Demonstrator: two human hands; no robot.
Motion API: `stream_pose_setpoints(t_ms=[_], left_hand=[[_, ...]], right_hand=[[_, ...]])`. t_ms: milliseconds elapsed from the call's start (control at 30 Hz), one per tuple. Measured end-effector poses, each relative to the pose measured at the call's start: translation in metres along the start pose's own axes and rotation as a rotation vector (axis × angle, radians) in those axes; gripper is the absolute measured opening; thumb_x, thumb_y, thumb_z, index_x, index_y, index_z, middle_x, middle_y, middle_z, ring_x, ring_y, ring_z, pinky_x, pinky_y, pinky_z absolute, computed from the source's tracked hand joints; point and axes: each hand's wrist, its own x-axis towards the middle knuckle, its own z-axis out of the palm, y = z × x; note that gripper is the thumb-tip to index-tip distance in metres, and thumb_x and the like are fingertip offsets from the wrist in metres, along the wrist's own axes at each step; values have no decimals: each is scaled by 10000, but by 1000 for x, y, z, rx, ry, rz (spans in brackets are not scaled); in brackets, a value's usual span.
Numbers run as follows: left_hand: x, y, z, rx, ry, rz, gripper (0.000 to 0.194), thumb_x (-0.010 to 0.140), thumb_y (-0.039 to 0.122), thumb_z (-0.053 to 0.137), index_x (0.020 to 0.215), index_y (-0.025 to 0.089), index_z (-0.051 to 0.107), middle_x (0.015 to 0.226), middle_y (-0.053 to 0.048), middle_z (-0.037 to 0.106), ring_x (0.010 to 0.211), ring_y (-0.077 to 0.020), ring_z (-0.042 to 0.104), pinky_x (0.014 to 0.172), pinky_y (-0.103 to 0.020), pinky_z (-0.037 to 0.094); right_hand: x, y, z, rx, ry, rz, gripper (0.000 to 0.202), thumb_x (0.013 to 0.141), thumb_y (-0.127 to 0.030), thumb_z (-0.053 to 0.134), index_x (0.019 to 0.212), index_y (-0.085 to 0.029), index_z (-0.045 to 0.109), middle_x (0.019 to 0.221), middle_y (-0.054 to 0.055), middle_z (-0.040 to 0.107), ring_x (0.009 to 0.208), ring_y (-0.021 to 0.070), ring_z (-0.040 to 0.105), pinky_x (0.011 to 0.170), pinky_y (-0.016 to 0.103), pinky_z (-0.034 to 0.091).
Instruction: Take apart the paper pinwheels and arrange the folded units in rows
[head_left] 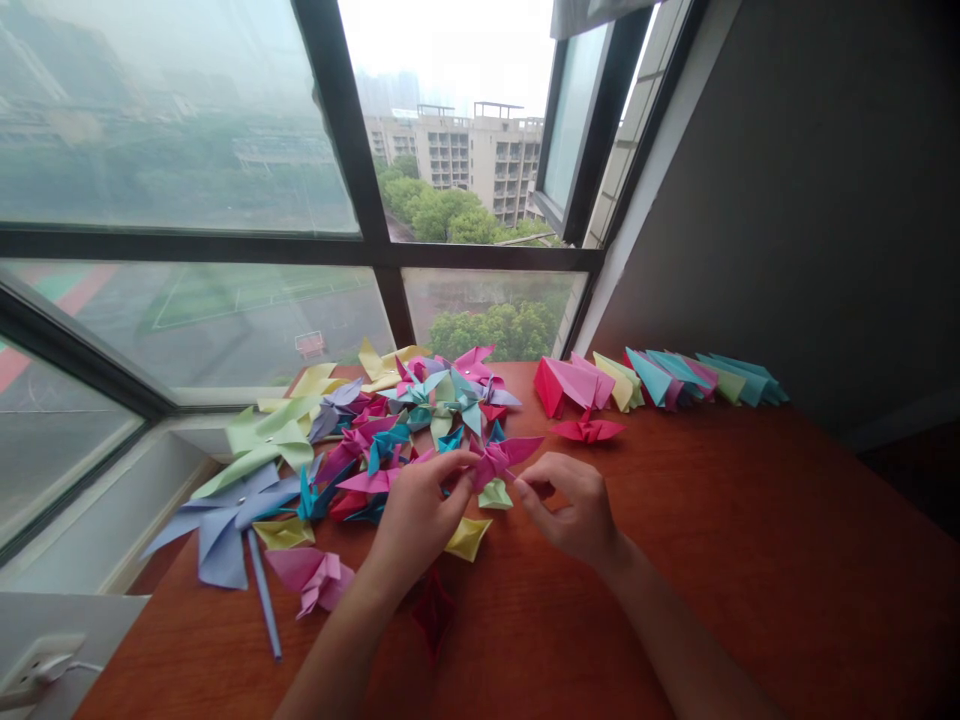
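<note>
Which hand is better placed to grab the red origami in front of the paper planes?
Right, likely: both are at the pink origami, but the right hand is nearer the red origami than the left hand.

The paper crane (496, 460) at the centre is bright pink. At lower left, the large pinwheel (247, 512) is plain periwinkle blue (its stick (262, 598) matches), while the pinwheel above it (274, 440) is pale green. Right of centre, the paper planes (654, 379) mix red, pink, pale yellow, turquoise and light green. The tabletop (720, 560) is reddish brown with faint wood grain; the window frame (487, 257) is dark grey.
</note>
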Motion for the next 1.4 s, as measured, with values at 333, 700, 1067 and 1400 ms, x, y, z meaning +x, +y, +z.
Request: stream_pose_setpoints(t_ms=[333, 700, 1067, 1400], left_hand=[[1, 6, -2, 33, 7, -21, 212, 900, 315, 564, 946, 182, 723, 811, -30, 745, 662, -168, 643, 600, -237, 436], [0, 14, -7, 3, -11, 14, 229, 925, 376, 558, 881, 218, 717, 757, 12, 722, 657, -157, 625, 648, -241, 427], [0, 11, -7, 29, -13, 22, 229, 929, 367, 544, 901, 216, 714, 784, -2, 732, 681, -171, 640, 640, -243, 439], [1, 13, -9, 25, -24, 29, 246, 930, 356, 527, 923, 206, 721, 830, -21, 749, 717, -181, 665, 617, -237, 452]], right_hand=[[0, 1, 0, -65, 38, 35, 115, 865, -151, 604, 758, -193, 592, 648, -23, 586, 573, 99, 502, 572, 228, 403], [4, 45, -65, -566, 378, 198, 145, 872, -308, 588, 813, -192, 652, 705, 4, 676, 580, 125, 597, 609, 224, 441], [-21, 99, -126, -919, 308, 723, 188, 806, -360, 588, 768, -201, 682, 712, 42, 699, 611, 179, 566, 551, 268, 295], [-22, 109, -113, -898, 182, 786, 179, 852, -334, 569, 814, -209, 691, 756, 46, 708, 636, 169, 565, 558, 268, 280]])
